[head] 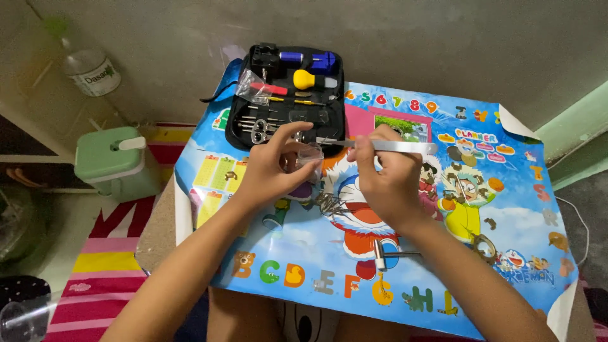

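A colourful cartoon poster (506,209) covers a small table beside a bare wall, its far corner curling up. An open black tool case (288,95) sits at the far edge. Above the poster's middle, the left hand (269,168) pinches a small clear plastic bag (308,155); the right hand (386,177) pinches steel tweezers (386,146). The near-right poster area lies mostly open.

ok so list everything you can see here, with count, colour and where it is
tool case: 1, black, open, far edge of table
poster mat: 1, blue cartoon print, covering table
small hammer: 1, metal, on mat near right forearm
tweezers: 1, silver, in right hand
clear bag: 1, transparent, in left hand
bottle: 1, clear, far left
container: 1, green and white, on floor, left
left hand: 1, holding bag
right hand: 1, gripping tweezers
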